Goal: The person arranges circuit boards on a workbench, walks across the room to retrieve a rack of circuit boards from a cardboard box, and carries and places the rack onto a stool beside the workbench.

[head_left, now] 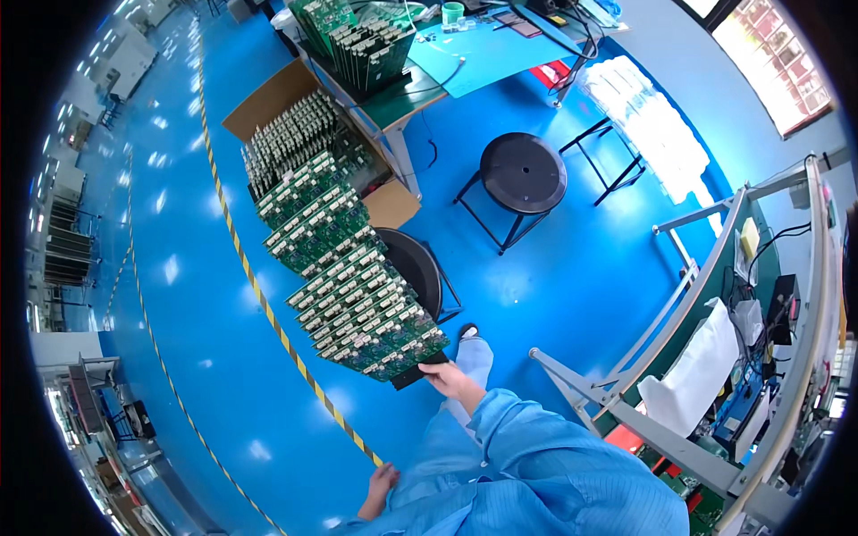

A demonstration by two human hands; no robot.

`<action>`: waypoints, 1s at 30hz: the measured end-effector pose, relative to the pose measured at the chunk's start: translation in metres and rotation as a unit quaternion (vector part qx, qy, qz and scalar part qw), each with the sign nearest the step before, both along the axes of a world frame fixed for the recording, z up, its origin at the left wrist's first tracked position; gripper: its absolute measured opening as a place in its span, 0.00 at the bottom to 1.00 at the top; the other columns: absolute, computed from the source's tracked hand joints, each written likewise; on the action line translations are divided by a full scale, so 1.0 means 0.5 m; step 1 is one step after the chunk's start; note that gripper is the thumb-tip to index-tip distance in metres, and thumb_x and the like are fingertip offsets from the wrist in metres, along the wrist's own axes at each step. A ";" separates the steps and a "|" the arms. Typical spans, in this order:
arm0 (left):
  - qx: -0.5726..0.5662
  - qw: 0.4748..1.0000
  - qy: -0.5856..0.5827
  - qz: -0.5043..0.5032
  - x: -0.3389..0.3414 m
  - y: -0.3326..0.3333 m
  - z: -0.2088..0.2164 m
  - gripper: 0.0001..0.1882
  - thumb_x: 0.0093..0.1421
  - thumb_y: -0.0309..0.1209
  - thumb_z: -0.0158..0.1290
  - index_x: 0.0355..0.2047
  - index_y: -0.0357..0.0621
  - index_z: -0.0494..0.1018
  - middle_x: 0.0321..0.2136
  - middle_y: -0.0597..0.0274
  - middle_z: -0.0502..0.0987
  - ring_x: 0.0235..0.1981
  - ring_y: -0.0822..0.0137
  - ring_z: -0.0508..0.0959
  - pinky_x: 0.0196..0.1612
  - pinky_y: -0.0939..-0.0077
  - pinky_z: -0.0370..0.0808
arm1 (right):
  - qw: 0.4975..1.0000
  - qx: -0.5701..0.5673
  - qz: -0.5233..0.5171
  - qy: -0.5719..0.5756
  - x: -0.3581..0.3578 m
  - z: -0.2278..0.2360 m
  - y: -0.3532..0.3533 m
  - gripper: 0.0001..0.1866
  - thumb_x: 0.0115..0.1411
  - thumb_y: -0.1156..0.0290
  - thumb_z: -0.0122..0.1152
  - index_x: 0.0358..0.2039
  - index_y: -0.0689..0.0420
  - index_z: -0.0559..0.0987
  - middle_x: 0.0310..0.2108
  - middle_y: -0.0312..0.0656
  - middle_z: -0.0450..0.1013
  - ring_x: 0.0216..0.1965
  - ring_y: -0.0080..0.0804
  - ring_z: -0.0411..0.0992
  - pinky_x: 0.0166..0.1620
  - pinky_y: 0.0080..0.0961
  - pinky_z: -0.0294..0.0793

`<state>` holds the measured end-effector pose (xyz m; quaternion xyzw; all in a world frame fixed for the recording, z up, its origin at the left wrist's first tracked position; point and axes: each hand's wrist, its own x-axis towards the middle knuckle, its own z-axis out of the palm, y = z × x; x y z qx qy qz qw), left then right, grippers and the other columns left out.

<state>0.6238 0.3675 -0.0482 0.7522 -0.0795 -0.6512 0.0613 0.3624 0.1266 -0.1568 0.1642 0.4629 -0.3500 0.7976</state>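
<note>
A row of green circuit boards [366, 308] stands slotted side by side, with a black rack end [408, 376] showing at the near side. My right hand [451, 379] is closed on that black end, thumb on top. Part of a round black stool [414, 268] shows beside and under the boards. Low in the view, my left hand [382, 487] hangs by my side with its fingers curled in, and I see nothing in it. Farther along the same line, more green boards [313, 210] stand close together, reaching toward an open cardboard box [268, 96].
Another black stool [524, 172] stands ahead on the blue floor. Behind it, a workbench [474, 67] carries more racked boards [371, 45]. A cluttered bench [693, 393] is at my right. Yellow-and-black floor tape [259, 290] runs along the left.
</note>
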 end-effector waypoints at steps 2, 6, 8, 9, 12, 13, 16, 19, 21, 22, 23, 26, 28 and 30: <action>0.028 0.994 -0.095 -0.035 -0.018 0.044 0.017 0.18 0.61 0.38 0.53 0.48 0.42 0.74 0.41 0.50 0.79 0.41 0.54 0.79 0.43 0.63 0.75 | 0.963 -0.024 0.250 0.101 -0.057 -0.002 0.032 0.38 0.47 0.74 0.72 0.59 0.59 0.67 0.55 0.46 0.68 0.57 0.34 0.66 0.58 0.33 0.66; 0.051 0.993 -0.090 -0.059 -0.096 -0.095 0.018 0.17 0.60 0.37 0.53 0.47 0.42 0.74 0.40 0.50 0.78 0.40 0.53 0.79 0.42 0.62 0.75 | 0.619 -0.286 0.690 0.243 -0.331 -0.059 0.122 0.34 0.44 0.67 0.70 0.54 0.60 0.73 0.38 0.49 0.78 0.41 0.38 0.77 0.46 0.32 0.76; 0.044 0.995 -0.085 -0.031 -0.125 -0.122 0.012 0.17 0.59 0.37 0.53 0.46 0.42 0.75 0.40 0.49 0.78 0.40 0.53 0.79 0.41 0.61 0.75 | 0.553 -0.306 0.719 0.291 -0.458 0.018 0.076 0.28 0.43 0.67 0.68 0.48 0.58 0.78 0.33 0.47 0.79 0.36 0.38 0.78 0.43 0.32 0.77; 0.025 0.997 -0.067 -0.038 -0.148 -0.192 0.005 0.17 0.59 0.36 0.53 0.46 0.42 0.75 0.40 0.49 0.78 0.39 0.52 0.79 0.41 0.61 0.75 | 0.621 -0.229 0.680 0.316 -0.567 -0.013 0.083 0.27 0.43 0.68 0.69 0.47 0.58 0.78 0.32 0.46 0.78 0.34 0.35 0.78 0.40 0.32 0.77; -0.035 0.998 -0.050 -0.035 -0.186 -0.357 -0.004 0.16 0.58 0.36 0.52 0.45 0.42 0.75 0.39 0.48 0.78 0.39 0.52 0.79 0.40 0.60 0.75 | 0.876 0.082 0.268 0.393 -0.743 0.104 -0.020 0.23 0.52 0.82 0.63 0.51 0.59 0.73 0.30 0.48 0.78 0.27 0.32 0.78 0.26 0.27 0.77; -0.058 0.997 -0.049 -0.031 -0.203 -0.409 0.006 0.16 0.58 0.35 0.52 0.45 0.42 0.75 0.39 0.48 0.78 0.39 0.51 0.79 0.40 0.60 0.75 | 0.878 0.099 0.250 0.396 -0.805 0.123 -0.045 0.23 0.53 0.82 0.62 0.51 0.60 0.72 0.29 0.47 0.78 0.27 0.32 0.78 0.27 0.27 0.78; -0.102 0.993 -0.044 -0.030 -0.263 -0.559 0.014 0.15 0.58 0.35 0.52 0.44 0.42 0.75 0.39 0.47 0.78 0.38 0.50 0.79 0.39 0.59 0.75 | 0.839 0.124 0.294 0.440 -0.946 0.163 -0.085 0.18 0.53 0.82 0.61 0.46 0.60 0.74 0.29 0.47 0.78 0.27 0.33 0.78 0.26 0.27 0.78; -0.111 0.992 -0.056 -0.022 -0.340 -0.647 0.003 0.15 0.57 0.34 0.52 0.43 0.42 0.76 0.39 0.47 0.78 0.37 0.50 0.78 0.38 0.58 0.75 | 0.816 0.135 0.413 0.382 -1.053 0.168 -0.157 0.16 0.54 0.80 0.62 0.44 0.60 0.76 0.29 0.44 0.79 0.26 0.32 0.78 0.28 0.27 0.79; -0.097 0.992 -0.074 -0.010 -0.405 -0.662 -0.008 0.14 0.57 0.33 0.52 0.42 0.42 0.76 0.38 0.46 0.78 0.37 0.49 0.78 0.38 0.58 0.75 | 0.797 0.110 0.477 0.353 -1.087 0.155 -0.272 0.15 0.54 0.79 0.62 0.43 0.60 0.77 0.29 0.43 0.79 0.26 0.31 0.78 0.29 0.27 0.79; -0.081 0.993 -0.087 -0.003 -0.444 -0.660 -0.011 0.14 0.56 0.33 0.52 0.42 0.42 0.76 0.38 0.46 0.78 0.37 0.49 0.78 0.38 0.57 0.75 | 0.758 0.069 0.545 0.351 -1.100 0.144 -0.349 0.14 0.55 0.79 0.60 0.44 0.60 0.77 0.29 0.45 0.79 0.28 0.32 0.78 0.30 0.28 0.79; -0.060 0.994 -0.096 0.007 -0.491 -0.650 -0.011 0.14 0.56 0.33 0.52 0.42 0.42 0.76 0.38 0.46 0.78 0.36 0.48 0.78 0.37 0.57 0.75 | 0.710 0.026 0.611 0.349 -1.120 0.129 -0.434 0.14 0.57 0.79 0.58 0.45 0.60 0.77 0.29 0.46 0.78 0.29 0.33 0.79 0.32 0.29 0.79; 0.030 0.991 -0.129 0.012 -0.665 -0.607 -0.012 0.14 0.55 0.32 0.51 0.41 0.42 0.76 0.38 0.45 0.78 0.36 0.48 0.78 0.37 0.56 0.75 | 0.660 -0.243 0.598 0.384 -1.164 0.053 -0.733 0.12 0.58 0.78 0.55 0.44 0.61 0.77 0.27 0.45 0.78 0.28 0.29 0.77 0.33 0.26 0.77; 0.082 0.986 -0.140 -0.033 -0.773 -0.615 0.017 0.13 0.55 0.31 0.51 0.40 0.43 0.76 0.38 0.45 0.78 0.35 0.47 0.78 0.36 0.56 0.75 | 0.647 -0.350 0.549 0.396 -1.122 0.098 -0.992 0.12 0.59 0.79 0.52 0.44 0.61 0.76 0.25 0.41 0.76 0.26 0.27 0.74 0.31 0.25 0.76; 0.124 0.976 -0.155 -0.091 -0.862 -0.629 0.061 0.13 0.55 0.31 0.51 0.40 0.43 0.77 0.37 0.44 0.78 0.35 0.46 0.78 0.36 0.55 0.75 | 0.602 -0.426 0.519 0.433 -1.016 0.217 -1.208 0.11 0.60 0.75 0.54 0.43 0.59 0.77 0.21 0.37 0.73 0.23 0.20 0.69 0.28 0.21 0.67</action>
